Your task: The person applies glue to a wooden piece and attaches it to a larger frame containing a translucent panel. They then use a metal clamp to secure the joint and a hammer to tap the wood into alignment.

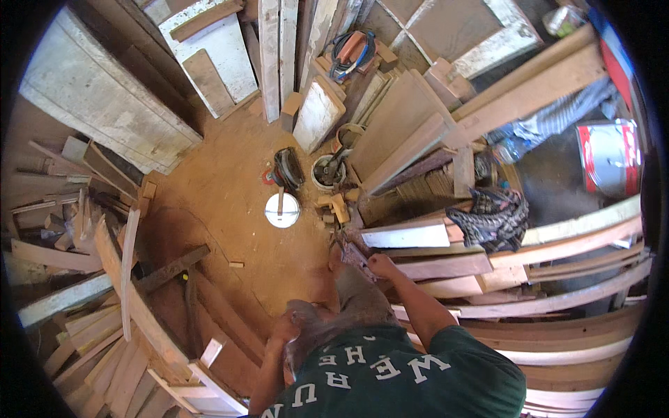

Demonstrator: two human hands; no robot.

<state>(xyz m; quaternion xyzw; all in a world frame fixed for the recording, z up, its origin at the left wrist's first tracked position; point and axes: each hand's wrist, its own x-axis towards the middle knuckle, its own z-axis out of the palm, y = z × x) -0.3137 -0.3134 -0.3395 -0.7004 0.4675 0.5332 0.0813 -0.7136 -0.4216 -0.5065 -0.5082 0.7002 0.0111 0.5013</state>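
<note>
My right hand [380, 265] is closed, out to the right beside the end of a stacked plank [446, 267]. A small, pinkish, worn-looking piece [356, 256] is just left of it; whether my fingers hold it or anything else is too small to make out. My left hand [285, 327] is low by my left knee, against my grey-brown trousers [352, 306]; its fingers are blurred and partly hidden. On the floor ahead is a white round lid or tub [281, 214] with a thin wooden stick [280, 200] across its rim.
A dark open case-like object [287, 169] and a bucket with tools [327, 172] stand beyond the lid. Timber stacks [557, 334] fill the right, offcuts [83, 223] the left. A corded orange tool [352, 49], a checked cloth [495, 219] and a metal can [610, 159] rest among the wood.
</note>
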